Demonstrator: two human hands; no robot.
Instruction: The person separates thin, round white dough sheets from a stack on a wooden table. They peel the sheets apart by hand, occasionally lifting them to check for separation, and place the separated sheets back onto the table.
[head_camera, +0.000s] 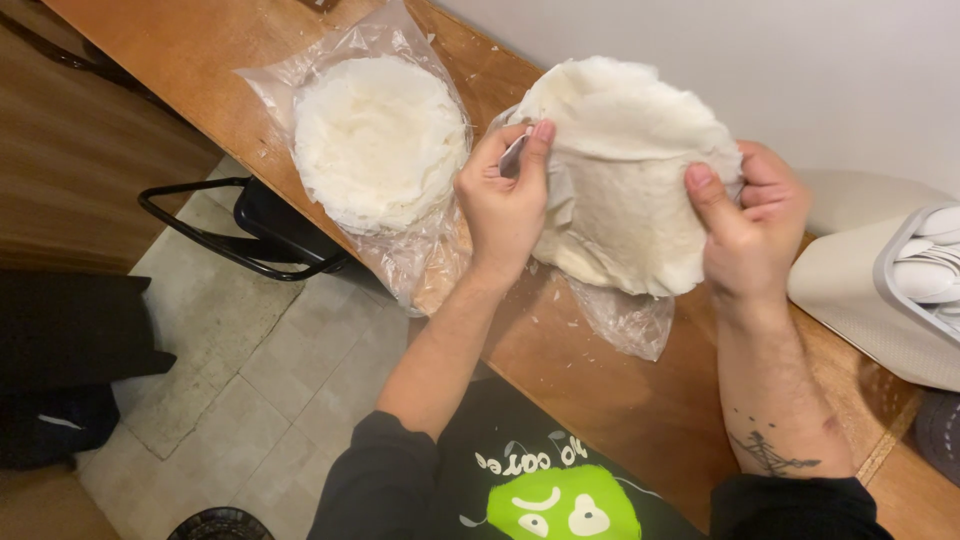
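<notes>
Both hands are up off the wooden counter (620, 420), holding one stack of thin white round sheets (625, 170) between them.

Step in hand looks like peeling sheets apart. To do it well: keep the pinch at the very rim, slide rather than pull, support the stack from behind (sheets look thin, likely tear easily).

Left hand (505, 200): forearm angled up from the body, wrist straight, thumb and index pinched closed on the stack's left edge, other fingers curled behind it.

Right hand (750, 230): forearm nearly vertical in the head view, thumb pressed flat on the front face of the sheets, fingers wrapped round the right edge, closed on the stack.

Under the stack, below both hands: a loose clear plastic bag (625, 320), lying on the counter.

Beyond the left hand, well to its left: a second pile of white sheets (380, 140) in its own opened bag, flat on the counter.

Right of the right hand: a white container (860, 300) holding pale pieces I can't identify.
</notes>
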